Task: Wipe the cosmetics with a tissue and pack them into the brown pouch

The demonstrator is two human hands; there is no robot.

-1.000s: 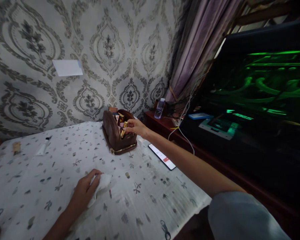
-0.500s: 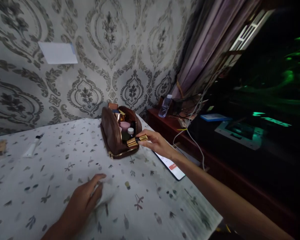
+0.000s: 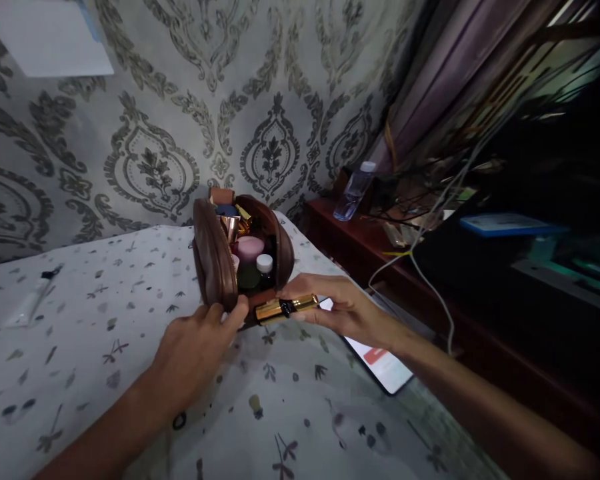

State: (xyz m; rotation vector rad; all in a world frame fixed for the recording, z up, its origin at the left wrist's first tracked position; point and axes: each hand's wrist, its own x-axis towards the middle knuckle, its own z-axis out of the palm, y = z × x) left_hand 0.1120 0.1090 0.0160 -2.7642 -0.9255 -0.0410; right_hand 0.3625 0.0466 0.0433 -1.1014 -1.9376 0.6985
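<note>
Head view: the fingers (image 3: 310,285) of the right hand (image 3: 350,310) grasp a gold tube (image 3: 273,311) with a black middle, pinching it by its right end. The tube is held roughly level just outside the front of an open brown bag (image 3: 213,257), its free end near the left thumb. The left hand (image 3: 193,343) touches the bag's front edge with thumb and curled fingers; whether they grip it or only rest there, I cannot tell.

Inside the bag sit a white-capped bottle (image 3: 265,264), a dark green round item (image 3: 249,275) and a pink round item (image 3: 250,248), with gold pieces (image 3: 244,215) farther back. The bag stands on a surface (image 3: 145,280) covered in white printed cloth. A phone (image 3: 380,363) with a lit screen lies on it beside the right wrist; at far left lies a white tube (image 3: 29,305) with a black cap.

Beyond, a clear bottle (image 3: 354,193) stands on a dark red ledge (image 3: 323,217), near a white cable (image 3: 436,299). Patterned wallpaper (image 3: 153,167) rises behind, bearing a white sheet (image 3: 50,37), with a purple curtain (image 3: 440,87) at right.
</note>
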